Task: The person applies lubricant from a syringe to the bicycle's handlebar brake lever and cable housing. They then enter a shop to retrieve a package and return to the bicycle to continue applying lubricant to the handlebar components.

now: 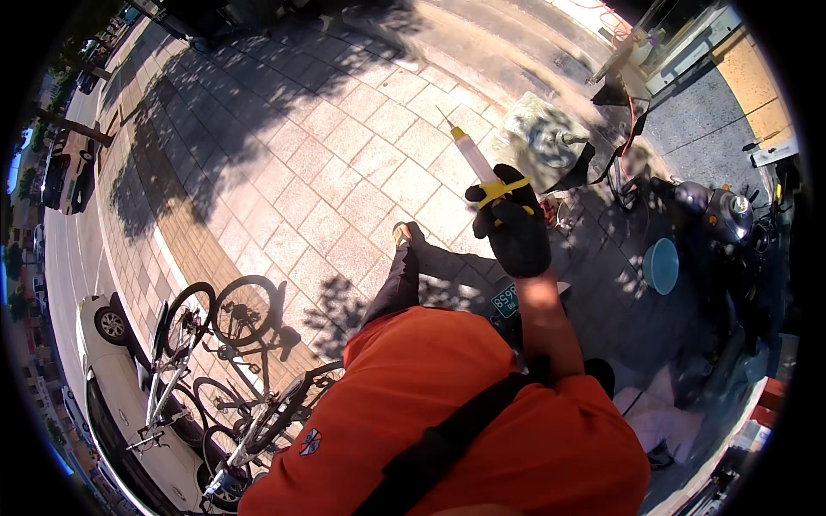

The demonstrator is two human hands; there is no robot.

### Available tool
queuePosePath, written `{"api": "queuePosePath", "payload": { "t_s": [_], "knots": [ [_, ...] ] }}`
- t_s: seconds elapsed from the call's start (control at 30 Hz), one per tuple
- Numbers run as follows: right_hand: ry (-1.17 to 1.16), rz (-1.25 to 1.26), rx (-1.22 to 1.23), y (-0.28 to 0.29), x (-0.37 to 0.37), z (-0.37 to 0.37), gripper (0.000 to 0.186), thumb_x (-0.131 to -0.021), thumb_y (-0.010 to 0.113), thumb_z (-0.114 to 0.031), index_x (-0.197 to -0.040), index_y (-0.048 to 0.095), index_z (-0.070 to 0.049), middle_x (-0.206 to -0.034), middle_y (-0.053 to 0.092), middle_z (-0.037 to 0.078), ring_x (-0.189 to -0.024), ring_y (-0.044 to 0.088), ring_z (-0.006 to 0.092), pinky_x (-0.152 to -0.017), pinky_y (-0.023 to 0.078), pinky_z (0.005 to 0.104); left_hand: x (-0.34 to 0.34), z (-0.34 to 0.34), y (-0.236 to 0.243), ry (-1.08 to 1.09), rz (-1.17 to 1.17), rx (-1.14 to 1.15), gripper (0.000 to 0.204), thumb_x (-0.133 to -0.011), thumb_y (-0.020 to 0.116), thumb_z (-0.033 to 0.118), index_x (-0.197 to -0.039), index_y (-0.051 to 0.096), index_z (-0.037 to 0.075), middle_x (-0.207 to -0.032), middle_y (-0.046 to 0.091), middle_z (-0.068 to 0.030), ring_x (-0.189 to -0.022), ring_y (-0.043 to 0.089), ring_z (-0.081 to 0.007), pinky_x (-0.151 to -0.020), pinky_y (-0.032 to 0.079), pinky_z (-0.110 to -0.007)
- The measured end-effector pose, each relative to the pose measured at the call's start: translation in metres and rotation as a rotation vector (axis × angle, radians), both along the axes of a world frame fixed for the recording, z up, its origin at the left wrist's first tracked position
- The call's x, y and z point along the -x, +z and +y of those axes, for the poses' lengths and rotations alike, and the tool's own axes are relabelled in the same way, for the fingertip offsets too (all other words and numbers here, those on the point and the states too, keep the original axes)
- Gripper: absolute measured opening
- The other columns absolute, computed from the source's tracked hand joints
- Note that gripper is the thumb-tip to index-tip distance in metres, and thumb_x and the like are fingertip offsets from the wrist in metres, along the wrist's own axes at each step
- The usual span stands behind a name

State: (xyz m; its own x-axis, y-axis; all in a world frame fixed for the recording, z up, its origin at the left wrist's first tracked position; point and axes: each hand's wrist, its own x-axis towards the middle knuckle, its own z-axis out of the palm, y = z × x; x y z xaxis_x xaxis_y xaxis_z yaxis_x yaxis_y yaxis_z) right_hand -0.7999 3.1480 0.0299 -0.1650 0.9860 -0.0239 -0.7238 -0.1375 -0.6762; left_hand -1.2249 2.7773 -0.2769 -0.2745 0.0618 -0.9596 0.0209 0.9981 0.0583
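My right hand [516,234], in a black glove, grips a syringe [473,156] by its yellow plunger end and finger flange. Its translucent barrel tilts up and to the left, with a yellow hub and thin needle at the tip. Just right of that hand, lower down, are small red items [551,215] I cannot make out. A pale mottled block or slab [538,138] lies above it on the paving. Below, a dark object with a licence plate [508,300] is partly hidden by my orange shirt and forearm. My left hand is out of sight.
Bicycles [176,391] stand at lower left beside a white car [120,404]. A light-blue basin [661,265] sits right of me, near a dark scooter or motorbike [723,212]. Steps [469,34] run along the top, and a red hose [632,125] hangs at the upper right.
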Motion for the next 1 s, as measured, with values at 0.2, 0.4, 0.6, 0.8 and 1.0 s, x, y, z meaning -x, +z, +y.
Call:
{"api": "queuePosePath", "payload": {
  "t_s": [0.2, 0.4, 0.6, 0.8, 1.0],
  "knots": [
    [-0.225, -0.054, 0.071, 0.002, -0.036, 0.154, 0.054, -0.096, 0.058, -0.002, -0.149, 0.05, -0.008, -0.117, 0.071, 0.027, -0.069, 0.068, 0.022, -0.067, 0.059, 0.0362, 0.025, 0.355, -0.016, -0.286, 0.001, -0.122, 0.04, -0.095, 0.071, 0.039, -0.123, 0.07, 0.01, -0.098, 0.072, -0.0063, -0.074, 0.068, -0.0246, -0.055, 0.048, -0.041],
    [-0.485, -0.177, 0.098, -0.006, -0.073, 0.292, 0.023, -0.099, 0.064, -0.009, -0.117, 0.066, 0.004, -0.09, 0.067, 0.012, -0.069, 0.062, 0.019, -0.061, 0.051, 0.033, 0.03, 0.796, 0.06, -0.225, 0.087, -0.749, 0.046, -0.096, 0.072, 0.043, -0.133, 0.066, 0.015, -0.111, 0.073, -0.0068, -0.083, 0.071, -0.0226, -0.065, 0.051, -0.038],
    [-0.518, 0.099, 0.043, -0.046, -0.136, 0.485, 0.04, -0.099, 0.066, -0.009, -0.138, 0.057, -0.005, -0.108, 0.071, 0.019, -0.072, 0.07, 0.0226, -0.062, 0.057, 0.0336, -0.059, 1.037, 0.129, -0.091, -0.001, -1.042, 0.043, -0.103, 0.068, 0.034, -0.136, 0.062, 0.008, -0.106, 0.071, -0.0061, -0.081, 0.069, -0.0185, -0.064, 0.05, -0.032],
    [-0.589, 0.106, 0.085, -0.006, -0.208, 0.705, 0.049, -0.104, 0.058, -0.006, -0.152, 0.047, -0.011, -0.126, 0.068, 0.032, -0.068, 0.073, 0.0284, -0.061, 0.062, 0.0413, -0.067, 1.025, 0.042, -0.169, 0.008, -0.255, 0.034, -0.094, 0.075, 0.034, -0.119, 0.071, 0.012, -0.089, 0.07, -0.0045, -0.075, 0.068, -0.0204, -0.056, 0.049, -0.035],
    [-0.535, 0.069, 0.032, -0.016, -0.282, 0.911, 0.049, -0.103, 0.06, -0.006, -0.15, 0.049, -0.01, -0.126, 0.068, 0.032, -0.07, 0.074, 0.0305, -0.064, 0.063, 0.0398, -0.154, 1.114, 0.015, -0.395, -0.05, 0.031, 0.032, -0.095, 0.073, 0.035, -0.118, 0.071, 0.013, -0.09, 0.07, -0.0035, -0.072, 0.068, -0.0195, -0.055, 0.048, -0.035]
  ]
}}
